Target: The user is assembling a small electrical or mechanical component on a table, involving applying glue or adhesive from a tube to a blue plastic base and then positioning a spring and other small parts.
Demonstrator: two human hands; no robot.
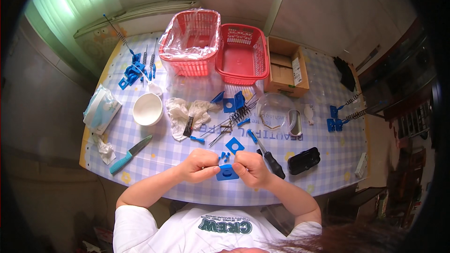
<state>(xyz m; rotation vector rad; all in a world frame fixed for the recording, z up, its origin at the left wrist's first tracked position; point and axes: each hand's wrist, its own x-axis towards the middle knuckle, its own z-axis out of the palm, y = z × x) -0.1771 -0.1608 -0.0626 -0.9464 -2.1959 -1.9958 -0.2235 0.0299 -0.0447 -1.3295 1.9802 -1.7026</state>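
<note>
Near the front edge of the table, a blue plastic bracket with a round opening (pixel 227 178) is between my two hands. My left hand (pixel 200 165) is closed, its thumb at the left edge of the bracket. On the other edge my right hand (pixel 253 168) is closed too, thumb pressed against the plastic. Just beyond them lie several small blue plastic pieces (pixel 224 156) and a flat blue square plate with a hole (pixel 235 145). To the right of my right hand rests a black-handled screwdriver (pixel 273 163).
Farther back are metal springs (pixel 239 116), crumpled tissue (pixel 177 112), a white bowl (pixel 147 109), and a clear plastic container (pixel 273 110). A turquoise-handled knife (pixel 124 160) lies left, a black case (pixel 303 160) right. Red baskets (pixel 190 68) (pixel 243 78) and a cardboard box (pixel 287 87) line the back.
</note>
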